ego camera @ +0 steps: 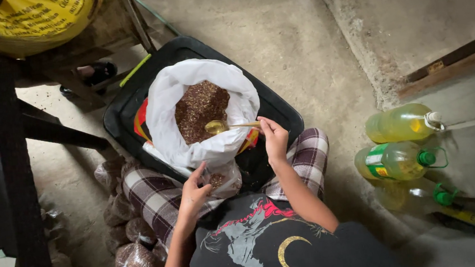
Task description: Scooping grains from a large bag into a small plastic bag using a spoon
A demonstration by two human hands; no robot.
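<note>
A white sack [168, 108] stands open in a black tub [122, 112] between my knees, filled with reddish-brown grain [200, 109]. My right hand [274, 138] grips the handle of a golden spoon [218, 127] whose bowl lies on the grain at the sack's near edge. Just below the sack, my left hand [193, 193] holds a small clear plastic bag [223, 180] with a little grain in it. I sit with plaid trousers and a black printed shirt.
Several filled small bags [136, 259] lie on the floor at my left knee. Three bottles of yellow oil [399, 158] lie at the right by a concrete step. A dark table leg [19, 189] and a yellow sack [23, 20] are at the left.
</note>
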